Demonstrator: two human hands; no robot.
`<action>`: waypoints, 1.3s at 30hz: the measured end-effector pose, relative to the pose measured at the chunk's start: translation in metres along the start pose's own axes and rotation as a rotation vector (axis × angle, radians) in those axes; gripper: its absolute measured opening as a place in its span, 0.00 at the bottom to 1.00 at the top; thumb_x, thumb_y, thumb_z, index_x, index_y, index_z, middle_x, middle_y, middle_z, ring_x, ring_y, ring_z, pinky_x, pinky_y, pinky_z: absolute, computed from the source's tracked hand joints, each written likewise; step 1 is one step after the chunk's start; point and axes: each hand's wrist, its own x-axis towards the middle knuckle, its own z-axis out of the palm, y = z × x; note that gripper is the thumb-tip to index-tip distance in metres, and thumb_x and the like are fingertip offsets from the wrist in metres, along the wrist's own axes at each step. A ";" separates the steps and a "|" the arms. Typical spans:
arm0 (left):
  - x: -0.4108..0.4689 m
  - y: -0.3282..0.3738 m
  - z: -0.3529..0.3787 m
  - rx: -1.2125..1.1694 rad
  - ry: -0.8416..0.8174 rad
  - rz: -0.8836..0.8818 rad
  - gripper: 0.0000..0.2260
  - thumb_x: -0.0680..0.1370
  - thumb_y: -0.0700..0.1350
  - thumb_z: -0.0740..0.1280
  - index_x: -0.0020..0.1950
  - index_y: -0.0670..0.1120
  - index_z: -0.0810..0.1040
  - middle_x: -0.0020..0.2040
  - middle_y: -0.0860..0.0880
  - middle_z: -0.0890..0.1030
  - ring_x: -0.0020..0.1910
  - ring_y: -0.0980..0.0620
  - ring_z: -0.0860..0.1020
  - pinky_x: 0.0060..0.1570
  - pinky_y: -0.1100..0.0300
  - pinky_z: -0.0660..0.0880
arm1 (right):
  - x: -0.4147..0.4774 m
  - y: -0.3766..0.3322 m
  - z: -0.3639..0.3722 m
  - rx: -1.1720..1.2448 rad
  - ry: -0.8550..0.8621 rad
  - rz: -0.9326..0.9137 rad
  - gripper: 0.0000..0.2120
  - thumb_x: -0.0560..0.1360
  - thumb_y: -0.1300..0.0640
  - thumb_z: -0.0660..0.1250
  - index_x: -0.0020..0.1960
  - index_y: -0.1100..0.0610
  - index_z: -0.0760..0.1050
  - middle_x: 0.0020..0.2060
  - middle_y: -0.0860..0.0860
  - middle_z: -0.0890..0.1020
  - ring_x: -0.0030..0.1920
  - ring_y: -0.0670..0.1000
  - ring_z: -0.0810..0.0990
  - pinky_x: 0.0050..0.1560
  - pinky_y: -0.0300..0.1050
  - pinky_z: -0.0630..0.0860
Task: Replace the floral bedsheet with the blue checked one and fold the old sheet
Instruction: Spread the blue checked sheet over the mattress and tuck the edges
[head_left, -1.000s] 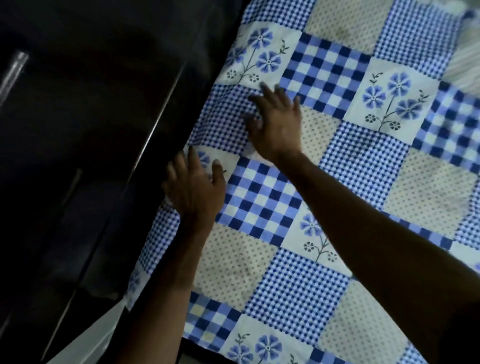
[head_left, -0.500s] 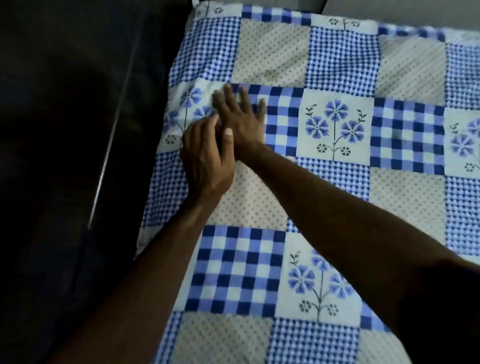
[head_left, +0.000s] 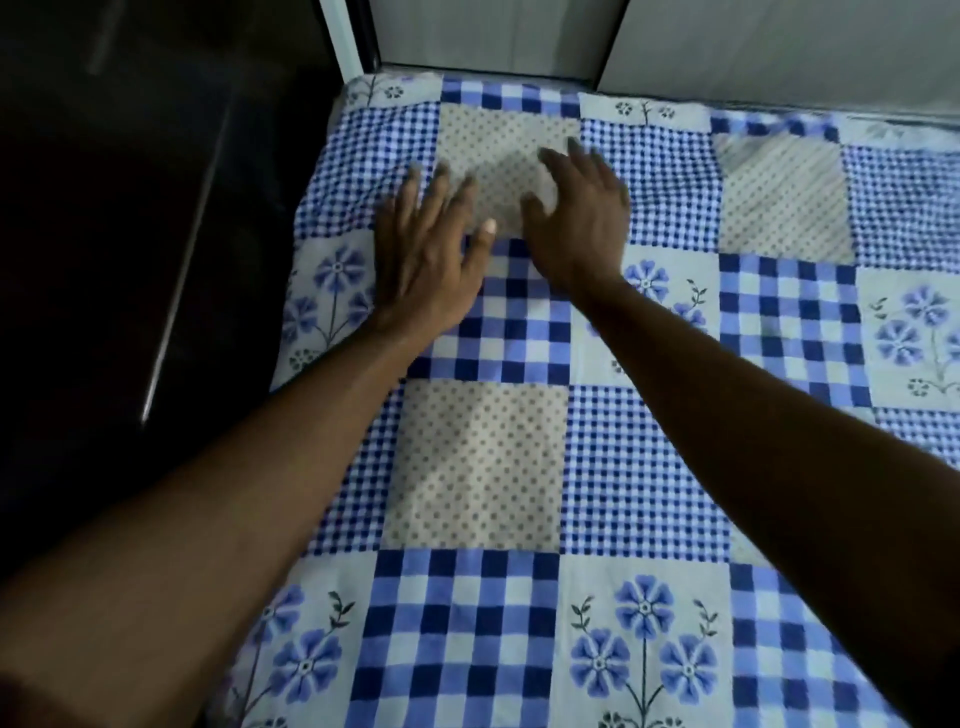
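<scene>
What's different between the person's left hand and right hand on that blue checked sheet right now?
The left hand lies nearer the left edge of the blue checked sheet; the right hand sits more toward the middle. The right hand reaches slightly farther up the bed than the left hand. The left hand's thumbnail shows; the right hand's does not. Both are open, palms down, fingers spread on the sheet, flanking one dotted patch.
</scene>
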 end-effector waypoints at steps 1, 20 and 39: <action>0.011 0.005 0.004 0.040 -0.070 0.050 0.26 0.83 0.60 0.50 0.78 0.49 0.65 0.79 0.44 0.63 0.78 0.41 0.58 0.74 0.37 0.54 | 0.001 0.016 -0.001 -0.052 -0.050 0.100 0.27 0.82 0.43 0.57 0.79 0.50 0.63 0.80 0.54 0.60 0.80 0.57 0.55 0.78 0.62 0.51; 0.129 -0.064 0.029 0.118 -0.322 -0.476 0.38 0.78 0.71 0.48 0.82 0.53 0.43 0.82 0.47 0.42 0.80 0.43 0.41 0.77 0.43 0.42 | 0.093 -0.012 0.047 -0.280 -0.317 -0.227 0.35 0.79 0.29 0.40 0.81 0.41 0.39 0.82 0.50 0.42 0.80 0.61 0.38 0.71 0.77 0.37; 0.152 -0.059 0.020 0.222 -0.167 -0.428 0.37 0.81 0.66 0.48 0.82 0.44 0.49 0.82 0.43 0.49 0.81 0.43 0.46 0.77 0.42 0.45 | 0.106 -0.024 0.068 -0.267 -0.242 -0.263 0.34 0.78 0.30 0.35 0.81 0.40 0.41 0.82 0.50 0.43 0.81 0.58 0.39 0.72 0.75 0.36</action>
